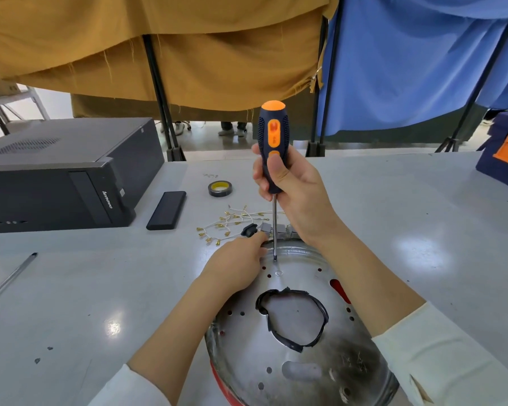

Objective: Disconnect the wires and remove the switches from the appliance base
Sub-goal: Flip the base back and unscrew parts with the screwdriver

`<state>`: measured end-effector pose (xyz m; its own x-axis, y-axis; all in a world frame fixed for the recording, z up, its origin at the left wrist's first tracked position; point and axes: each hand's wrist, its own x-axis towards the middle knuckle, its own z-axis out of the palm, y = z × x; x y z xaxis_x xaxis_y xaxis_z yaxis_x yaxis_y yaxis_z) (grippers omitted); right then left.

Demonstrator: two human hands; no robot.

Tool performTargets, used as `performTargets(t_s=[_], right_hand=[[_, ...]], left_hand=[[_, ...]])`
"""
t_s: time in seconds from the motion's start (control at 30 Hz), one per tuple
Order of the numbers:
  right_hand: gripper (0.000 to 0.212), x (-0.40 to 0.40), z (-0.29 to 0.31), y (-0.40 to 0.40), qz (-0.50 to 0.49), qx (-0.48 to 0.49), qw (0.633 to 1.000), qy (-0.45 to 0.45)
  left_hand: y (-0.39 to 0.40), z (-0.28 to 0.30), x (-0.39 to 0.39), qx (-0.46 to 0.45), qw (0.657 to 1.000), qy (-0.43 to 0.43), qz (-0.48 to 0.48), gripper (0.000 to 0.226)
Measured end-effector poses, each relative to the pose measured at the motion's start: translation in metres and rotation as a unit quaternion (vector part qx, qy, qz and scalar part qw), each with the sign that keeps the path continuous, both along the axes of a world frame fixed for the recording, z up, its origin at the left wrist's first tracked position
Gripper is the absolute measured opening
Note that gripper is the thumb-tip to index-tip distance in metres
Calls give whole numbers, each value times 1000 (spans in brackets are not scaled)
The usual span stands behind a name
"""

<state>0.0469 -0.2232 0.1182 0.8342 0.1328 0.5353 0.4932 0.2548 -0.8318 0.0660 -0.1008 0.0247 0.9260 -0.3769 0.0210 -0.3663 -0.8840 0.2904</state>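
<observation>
Right hand (294, 189) gripping screwdriver (272, 148) upright, tip meeting base (294, 358) by switches (272, 230). Left hand (235, 265) steadying rim, fingers curled; hold unclear. Next: probably unscrewing switch, keeping tip seated.

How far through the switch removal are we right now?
Done: a bundle of loose wires and one black switch lie on the table beyond the appliance base. In hand: the right hand holds the screwdriver upright, tip on the base's far rim; the left hand steadies there. Left: grey switch blocks at the rim look still attached.
</observation>
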Motion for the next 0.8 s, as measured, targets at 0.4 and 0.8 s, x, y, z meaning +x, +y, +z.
performTargets(t_s=[0.4, 0.8], right_hand=[[18, 3, 1, 0, -63, 10, 998, 0], [30, 8, 0, 0, -30, 80, 996, 39]], left_hand=[[1, -3, 0, -5, 1000, -7, -1, 26], [2, -3, -1, -7, 1000, -11, -4, 25]])
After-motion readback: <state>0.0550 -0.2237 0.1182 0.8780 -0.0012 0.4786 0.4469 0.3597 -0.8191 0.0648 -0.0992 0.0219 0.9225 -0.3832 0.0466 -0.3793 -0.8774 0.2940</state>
